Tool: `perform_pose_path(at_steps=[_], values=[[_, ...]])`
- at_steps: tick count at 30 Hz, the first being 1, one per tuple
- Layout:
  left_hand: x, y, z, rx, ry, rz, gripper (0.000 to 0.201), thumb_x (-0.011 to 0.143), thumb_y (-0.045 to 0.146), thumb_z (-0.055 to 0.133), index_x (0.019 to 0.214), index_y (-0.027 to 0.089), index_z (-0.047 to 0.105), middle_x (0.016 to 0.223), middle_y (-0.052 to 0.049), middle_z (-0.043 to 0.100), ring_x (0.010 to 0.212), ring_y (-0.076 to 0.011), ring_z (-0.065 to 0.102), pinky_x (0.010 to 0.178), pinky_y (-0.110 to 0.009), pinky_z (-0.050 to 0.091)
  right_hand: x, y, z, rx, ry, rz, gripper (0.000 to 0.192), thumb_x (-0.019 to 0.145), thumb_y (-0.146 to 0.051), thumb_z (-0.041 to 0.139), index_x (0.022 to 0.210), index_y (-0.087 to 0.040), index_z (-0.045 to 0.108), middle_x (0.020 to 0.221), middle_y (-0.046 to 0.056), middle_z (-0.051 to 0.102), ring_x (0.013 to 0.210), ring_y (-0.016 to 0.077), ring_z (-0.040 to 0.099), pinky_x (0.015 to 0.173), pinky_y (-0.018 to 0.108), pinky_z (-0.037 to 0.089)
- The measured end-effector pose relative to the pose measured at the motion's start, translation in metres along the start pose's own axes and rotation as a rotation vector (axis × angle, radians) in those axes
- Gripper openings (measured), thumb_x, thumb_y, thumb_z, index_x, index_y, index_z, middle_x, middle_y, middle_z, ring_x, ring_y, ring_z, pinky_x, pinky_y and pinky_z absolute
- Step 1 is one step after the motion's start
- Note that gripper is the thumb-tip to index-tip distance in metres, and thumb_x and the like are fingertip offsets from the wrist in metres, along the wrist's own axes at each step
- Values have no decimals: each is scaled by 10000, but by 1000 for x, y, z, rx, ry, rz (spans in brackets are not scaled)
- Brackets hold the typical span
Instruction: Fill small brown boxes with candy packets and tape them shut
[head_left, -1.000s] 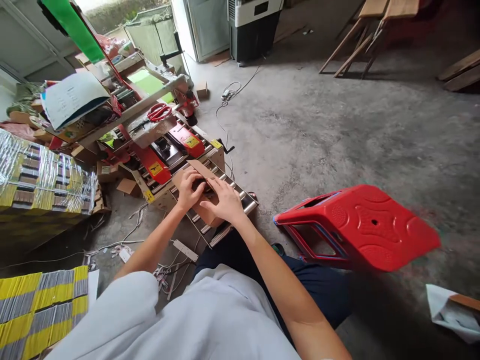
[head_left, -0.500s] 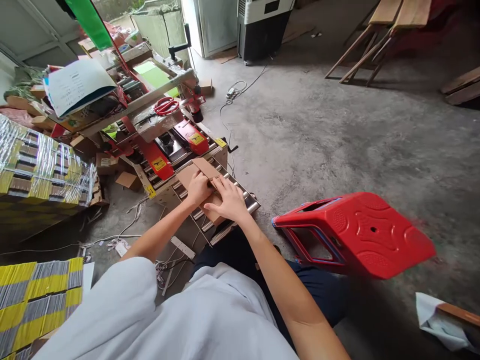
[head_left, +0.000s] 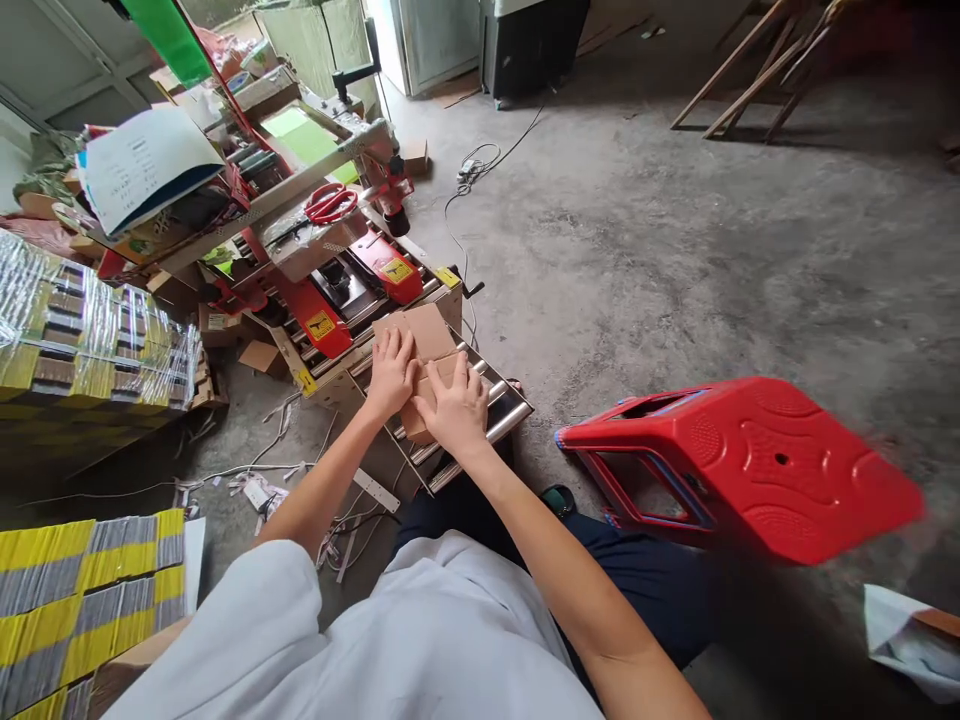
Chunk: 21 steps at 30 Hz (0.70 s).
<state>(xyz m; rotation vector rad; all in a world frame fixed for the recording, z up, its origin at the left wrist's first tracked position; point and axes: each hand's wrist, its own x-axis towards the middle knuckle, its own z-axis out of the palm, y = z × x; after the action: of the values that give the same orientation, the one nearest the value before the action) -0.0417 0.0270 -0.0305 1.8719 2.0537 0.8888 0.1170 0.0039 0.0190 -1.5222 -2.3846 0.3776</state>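
A brown cardboard box [head_left: 429,330] lies on the metal rollers [head_left: 508,420] at the near end of a carton sealing machine [head_left: 322,285]. My left hand [head_left: 391,372] rests on the box's left side, fingers spread over a flap. On the near right part of the box lies my right hand [head_left: 454,400], its fingers apart and pressed flat on the cardboard. Much of the box's top is hidden under both hands. Just beyond it, the machine's two red side guides carry yellow warning labels.
Red-handled scissors [head_left: 331,203] and a stack of papers [head_left: 146,170] lie on the machine. To the right is a red plastic stool [head_left: 780,460]. Yellow-and-grey stacks [head_left: 97,600] stand at left, with cables and a power strip [head_left: 376,490] on the floor.
My left hand has opened from a curled grip and now lies flatter on the box. Both hands have spread over the flaps, and the view has shifted slightly.
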Motion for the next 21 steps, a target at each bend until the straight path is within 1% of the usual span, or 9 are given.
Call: perform_pose_path(at_steps=[3,6,7,9,11,13,15,19,21], values=[[-12,12,-12,54,-112,63,577,1021,354,290,1560,156,351,1655,-170,234,1557,-319,145,1238,-603,121,12,-6,0,51,-60,29,541,944,-324,539,1465,-179,524,1649,207,175,1397,446,328,1082,637,334],[-35,24,-15,61,-203,197,634,1033,462,238,1599,177,262,1667,-129,202,1563,-269,131,1263,-518,131,26,6,-9,170,-197,-43,517,858,-239,604,1362,-125,610,1664,202,119,1459,454,258,1138,635,293],[-41,27,-15,83,-202,227,699,1012,536,292,1606,171,239,1671,-132,181,1565,-276,116,1268,-505,121,30,15,-12,266,-235,-93,522,827,-231,624,1338,-126,626,1662,193,146,1474,437,253,1159,614,289],[-47,32,-12,165,-170,252,911,902,678,478,1602,143,246,1668,-162,164,1563,-330,100,1268,-521,95,34,39,-17,552,-230,-122,524,825,-243,586,1335,-131,620,1612,185,309,1462,362,339,1175,542,330],[-45,36,-8,245,-138,239,1057,786,721,626,1586,121,287,1658,-189,188,1554,-373,122,1264,-539,99,28,66,-19,829,-114,-15,532,850,-298,538,1355,-140,596,1506,173,481,1396,294,461,1149,488,400],[-34,36,-4,287,-113,201,1075,754,688,689,1576,109,308,1649,-204,215,1546,-385,156,1260,-542,124,6,95,-18,976,15,140,551,837,-384,583,1343,-164,601,1423,154,571,1337,280,528,1116,482,449],[-12,27,-8,303,-78,141,1048,759,622,720,1569,96,314,1642,-220,230,1540,-390,181,1256,-548,140,-27,125,-15,1034,55,234,540,784,-443,677,1263,-194,649,1354,139,628,1285,283,578,1109,486,467],[49,-6,-40,297,34,-17,988,745,505,776,1516,34,377,1604,-286,284,1510,-444,231,1232,-573,175,-104,180,-12,1082,91,426,511,737,-535,736,1140,-224,695,1182,143,718,1140,289,680,1103,511,482],[77,-6,-50,226,63,49,894,805,495,733,1460,-24,415,1548,-314,365,1469,-457,300,1205,-572,237,-139,198,-11,1031,146,520,565,714,-611,727,1117,-216,699,1178,164,718,1144,307,680,1092,538,484]])
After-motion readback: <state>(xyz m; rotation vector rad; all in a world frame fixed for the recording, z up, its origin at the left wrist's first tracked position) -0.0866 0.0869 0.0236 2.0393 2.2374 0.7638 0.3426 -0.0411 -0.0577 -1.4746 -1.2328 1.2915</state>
